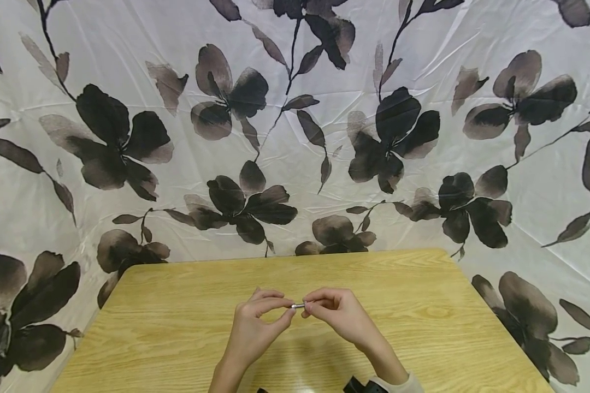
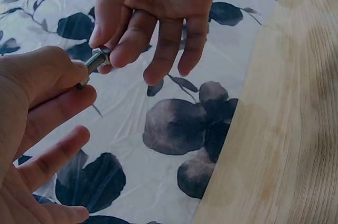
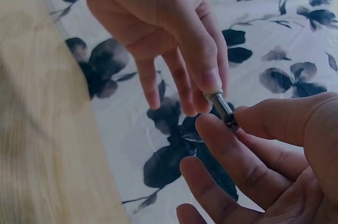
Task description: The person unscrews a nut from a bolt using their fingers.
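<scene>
A small silver bolt point(image 1: 299, 306) with a threaded shank is held between the two hands, above the table. My left hand point(image 1: 255, 330) pinches one end of the bolt point(image 2: 94, 64) between thumb and index finger, its other fingers spread. The thumb and fingers of my right hand point(image 1: 343, 319) pinch the other end, where a hex-shaped piece point(image 2: 101, 55) shows in the left wrist view. Threads are visible between the fingertips on the bolt point(image 3: 224, 106) in the right wrist view. Fingertips partly hide both ends.
The yellow wood-grain table point(image 1: 177, 295) extends beneath both hands. Behind and beside it hangs a white cloth point(image 1: 167, 164) with dark floral print. Dark objects point(image 1: 364, 385) show at the head view's bottom edge, by the right sleeve point(image 1: 407, 384).
</scene>
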`<state>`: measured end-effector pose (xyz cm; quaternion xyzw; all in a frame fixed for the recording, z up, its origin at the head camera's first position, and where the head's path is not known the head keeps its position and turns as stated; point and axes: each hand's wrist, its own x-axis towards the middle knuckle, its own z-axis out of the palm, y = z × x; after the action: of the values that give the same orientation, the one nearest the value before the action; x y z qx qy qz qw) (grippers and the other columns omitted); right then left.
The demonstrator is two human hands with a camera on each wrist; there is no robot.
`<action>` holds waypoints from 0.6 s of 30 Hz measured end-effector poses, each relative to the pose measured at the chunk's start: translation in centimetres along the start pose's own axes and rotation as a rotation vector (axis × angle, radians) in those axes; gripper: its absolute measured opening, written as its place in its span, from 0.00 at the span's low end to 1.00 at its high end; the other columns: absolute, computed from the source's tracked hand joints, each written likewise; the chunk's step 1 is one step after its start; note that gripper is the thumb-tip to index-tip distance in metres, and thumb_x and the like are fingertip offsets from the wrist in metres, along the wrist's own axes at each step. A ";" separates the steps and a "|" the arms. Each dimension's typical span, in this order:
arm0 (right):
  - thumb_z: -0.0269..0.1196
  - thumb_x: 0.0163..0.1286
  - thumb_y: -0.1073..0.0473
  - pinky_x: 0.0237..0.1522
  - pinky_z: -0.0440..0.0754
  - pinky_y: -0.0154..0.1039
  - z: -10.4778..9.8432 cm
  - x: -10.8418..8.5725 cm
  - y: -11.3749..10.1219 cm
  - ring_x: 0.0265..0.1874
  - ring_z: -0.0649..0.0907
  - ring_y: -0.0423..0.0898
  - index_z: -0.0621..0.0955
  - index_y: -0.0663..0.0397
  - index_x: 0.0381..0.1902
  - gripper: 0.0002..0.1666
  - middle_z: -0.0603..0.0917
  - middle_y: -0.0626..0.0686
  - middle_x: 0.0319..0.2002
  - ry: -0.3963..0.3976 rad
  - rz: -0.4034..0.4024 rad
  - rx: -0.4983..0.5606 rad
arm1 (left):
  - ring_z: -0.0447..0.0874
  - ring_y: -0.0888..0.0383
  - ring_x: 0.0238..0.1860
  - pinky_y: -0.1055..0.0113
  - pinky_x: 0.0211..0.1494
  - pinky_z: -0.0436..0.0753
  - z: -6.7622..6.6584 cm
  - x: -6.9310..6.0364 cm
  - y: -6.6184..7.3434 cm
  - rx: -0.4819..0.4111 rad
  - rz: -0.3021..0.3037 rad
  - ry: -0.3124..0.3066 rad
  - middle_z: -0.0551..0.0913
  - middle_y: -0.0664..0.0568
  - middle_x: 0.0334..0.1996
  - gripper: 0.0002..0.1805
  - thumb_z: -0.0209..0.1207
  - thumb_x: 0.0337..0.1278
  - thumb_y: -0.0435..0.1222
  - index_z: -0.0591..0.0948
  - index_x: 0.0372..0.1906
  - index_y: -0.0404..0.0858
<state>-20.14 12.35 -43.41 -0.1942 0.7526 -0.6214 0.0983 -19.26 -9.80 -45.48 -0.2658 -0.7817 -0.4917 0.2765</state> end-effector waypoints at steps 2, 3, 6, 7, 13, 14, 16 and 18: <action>0.66 0.74 0.56 0.53 0.85 0.40 0.0 0.0 0.0 0.44 0.90 0.48 0.86 0.60 0.52 0.15 0.90 0.60 0.42 0.001 0.000 0.003 | 0.88 0.59 0.43 0.24 0.61 0.70 0.0 0.0 0.1 0.004 0.001 0.003 0.90 0.64 0.30 0.13 0.76 0.48 0.27 0.93 0.34 0.48; 0.66 0.74 0.57 0.52 0.85 0.38 0.0 0.0 0.0 0.43 0.90 0.47 0.86 0.60 0.52 0.15 0.90 0.60 0.42 0.001 0.000 0.003 | 0.88 0.59 0.43 0.24 0.62 0.70 0.0 0.0 0.1 0.005 -0.001 0.003 0.90 0.64 0.30 0.13 0.76 0.48 0.27 0.93 0.34 0.49; 0.66 0.74 0.56 0.51 0.85 0.37 0.1 0.0 -0.2 0.43 0.90 0.45 0.85 0.60 0.53 0.15 0.90 0.60 0.43 -0.003 -0.005 0.004 | 0.88 0.58 0.43 0.23 0.61 0.70 -0.1 0.0 0.1 0.002 0.002 0.008 0.90 0.63 0.30 0.12 0.76 0.48 0.27 0.93 0.34 0.48; 0.66 0.74 0.55 0.52 0.84 0.38 0.1 0.0 -0.2 0.44 0.90 0.46 0.85 0.60 0.53 0.16 0.90 0.60 0.44 -0.004 -0.005 0.002 | 0.88 0.57 0.43 0.23 0.61 0.70 -0.1 0.0 0.1 -0.002 0.001 0.007 0.91 0.62 0.30 0.12 0.76 0.48 0.27 0.93 0.34 0.48; 0.63 0.77 0.51 0.59 0.83 0.45 0.0 -0.1 -0.2 0.46 0.90 0.47 0.87 0.59 0.51 0.18 0.91 0.58 0.40 0.010 0.003 -0.024 | 0.89 0.52 0.43 0.22 0.62 0.67 0.0 0.0 0.1 -0.016 -0.009 -0.008 0.91 0.63 0.31 0.12 0.76 0.49 0.27 0.93 0.35 0.48; 0.63 0.77 0.51 0.59 0.83 0.46 0.0 -0.1 -0.1 0.46 0.90 0.48 0.87 0.60 0.51 0.18 0.91 0.58 0.40 0.011 0.004 -0.022 | 0.89 0.52 0.43 0.22 0.62 0.67 0.0 0.0 0.1 -0.015 -0.011 -0.009 0.91 0.64 0.31 0.12 0.76 0.49 0.27 0.93 0.35 0.48; 0.64 0.76 0.52 0.58 0.83 0.47 0.0 -0.1 -0.1 0.45 0.90 0.49 0.87 0.61 0.51 0.18 0.91 0.59 0.40 0.009 0.000 -0.012 | 0.89 0.53 0.44 0.22 0.62 0.68 0.1 0.0 0.1 -0.013 -0.015 -0.009 0.91 0.64 0.31 0.12 0.76 0.49 0.27 0.93 0.35 0.49; 0.65 0.75 0.54 0.57 0.84 0.45 0.0 -0.1 -0.1 0.44 0.90 0.50 0.87 0.62 0.51 0.17 0.91 0.60 0.42 0.005 -0.006 0.005 | 0.89 0.55 0.44 0.22 0.62 0.68 0.1 -0.1 0.0 -0.010 -0.015 -0.006 0.90 0.65 0.31 0.13 0.76 0.49 0.27 0.93 0.35 0.49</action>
<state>-20.02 12.33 -43.28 -0.1944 0.7508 -0.6240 0.0951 -19.20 -9.73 -45.54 -0.2627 -0.7821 -0.4968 0.2694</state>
